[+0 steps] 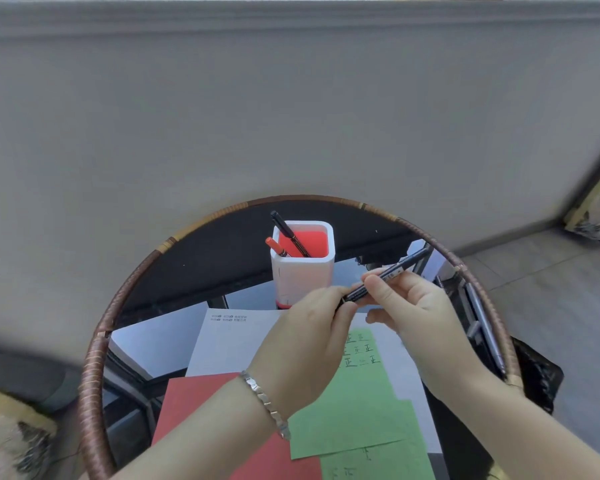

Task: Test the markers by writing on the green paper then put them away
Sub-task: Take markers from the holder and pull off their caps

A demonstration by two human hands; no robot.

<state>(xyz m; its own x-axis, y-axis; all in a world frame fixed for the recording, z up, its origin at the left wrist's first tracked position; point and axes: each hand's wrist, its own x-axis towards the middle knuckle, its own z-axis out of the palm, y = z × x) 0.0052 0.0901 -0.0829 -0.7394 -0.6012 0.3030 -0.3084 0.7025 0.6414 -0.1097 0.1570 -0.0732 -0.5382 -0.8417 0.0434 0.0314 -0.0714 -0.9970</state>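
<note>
Both hands meet at frame centre: left hand [309, 327] pinches the low end of a black marker [385, 275], right hand [406, 306] grips its barrel. It slants above the green paper [357, 410].

Left wrist: a silver link bracelet [265, 401] of flat, angular segments, lying slantwise across it.
Left forearm: bare, no sleeve in view.
Right forearm: bare, entering from five o'clock.
Fingers [374, 282]: bare, nails short.
</note>
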